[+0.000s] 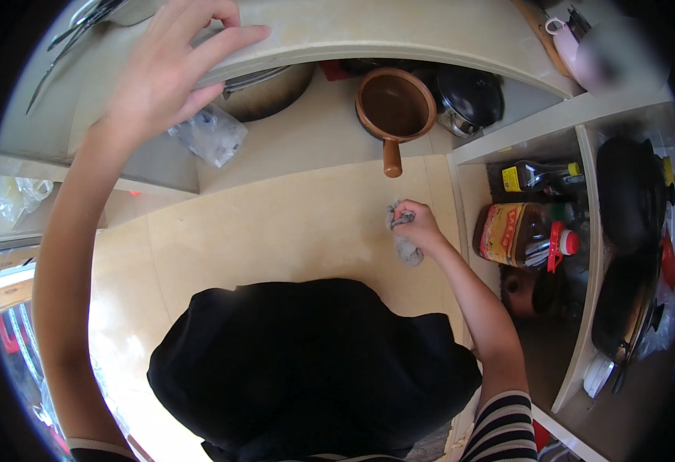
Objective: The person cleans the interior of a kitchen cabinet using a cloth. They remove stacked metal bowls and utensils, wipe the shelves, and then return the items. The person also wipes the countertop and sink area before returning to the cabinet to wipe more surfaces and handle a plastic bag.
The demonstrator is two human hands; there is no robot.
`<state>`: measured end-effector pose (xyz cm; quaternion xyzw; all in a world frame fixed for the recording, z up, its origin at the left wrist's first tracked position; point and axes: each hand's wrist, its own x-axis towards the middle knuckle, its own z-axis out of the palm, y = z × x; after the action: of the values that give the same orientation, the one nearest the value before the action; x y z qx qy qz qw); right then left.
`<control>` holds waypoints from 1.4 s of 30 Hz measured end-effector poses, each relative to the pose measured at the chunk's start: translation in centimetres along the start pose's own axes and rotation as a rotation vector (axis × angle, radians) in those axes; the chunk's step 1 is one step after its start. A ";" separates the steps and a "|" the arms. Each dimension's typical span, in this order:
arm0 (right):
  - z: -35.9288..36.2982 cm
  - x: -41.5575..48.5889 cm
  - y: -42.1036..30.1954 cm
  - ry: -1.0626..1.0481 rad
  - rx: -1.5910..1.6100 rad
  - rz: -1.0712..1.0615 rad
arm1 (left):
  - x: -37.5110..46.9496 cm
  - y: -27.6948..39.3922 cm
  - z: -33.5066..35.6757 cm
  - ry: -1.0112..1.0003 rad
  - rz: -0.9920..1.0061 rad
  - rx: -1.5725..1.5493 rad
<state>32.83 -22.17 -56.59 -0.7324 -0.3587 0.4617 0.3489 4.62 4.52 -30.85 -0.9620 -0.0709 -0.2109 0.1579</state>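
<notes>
My left hand [170, 75] rests on the edge of the pale countertop [372, 29] at the upper left, fingers apart and holding no object. Below the counter at the right of centre, my right hand [418, 228] grips a crumpled grey cloth [409, 252]. A brown saucepan [395, 107] with a stubby handle stands on the cabinet shelf [291, 144], beyond my right hand. Left of it are a large metal pot [274, 92], partly under the counter, and a clear plastic bag [216, 136] below my left hand.
A black-lidded pot [469, 98] stands right of the saucepan. Side shelves on the right hold a large oil bottle [510, 234] with a red cap, a dark bottle [536, 176] with a yellow cap and black pans [629, 193]. A shelf divider [585, 260] runs between them.
</notes>
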 end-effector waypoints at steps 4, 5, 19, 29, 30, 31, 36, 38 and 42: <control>2.1 1.6 0.8 0.030 -0.268 -0.004 | 0.0 0.0 -0.1 0.021 -0.007 -0.010; 2.5 2.4 1.5 0.027 -0.338 0.006 | -0.2 -0.1 -0.2 0.019 -0.011 -0.012; 14.1 0.3 6.0 -0.157 -0.622 -0.071 | -0.1 0.4 -0.2 0.034 0.001 -0.015; 6.9 -0.1 9.0 0.106 -0.944 0.179 | -4.4 3.1 1.2 0.289 -0.039 -0.151; 5.5 -0.2 7.8 0.138 -0.881 0.169 | -6.5 4.8 1.3 0.333 -0.080 -0.184; 4.1 -0.3 6.3 0.165 -0.818 0.159 | -9.2 6.1 2.0 0.288 -0.161 -0.226; -1.0 0.4 0.5 0.283 -0.528 -0.004 | -25.3 8.4 10.4 0.037 -0.780 -0.435; -0.9 -0.7 -3.5 0.249 -0.200 0.075 | -30.9 9.1 14.3 0.040 -1.418 -0.569; 1.6 -4.3 -12.5 0.109 0.436 0.119 | -41.4 10.3 19.4 -0.008 -1.808 -0.511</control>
<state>27.48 -19.27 -44.78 -0.6833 -0.1872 0.5080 0.4899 -23.13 -1.60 -68.06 -0.5480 -0.7435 -0.2595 -0.2821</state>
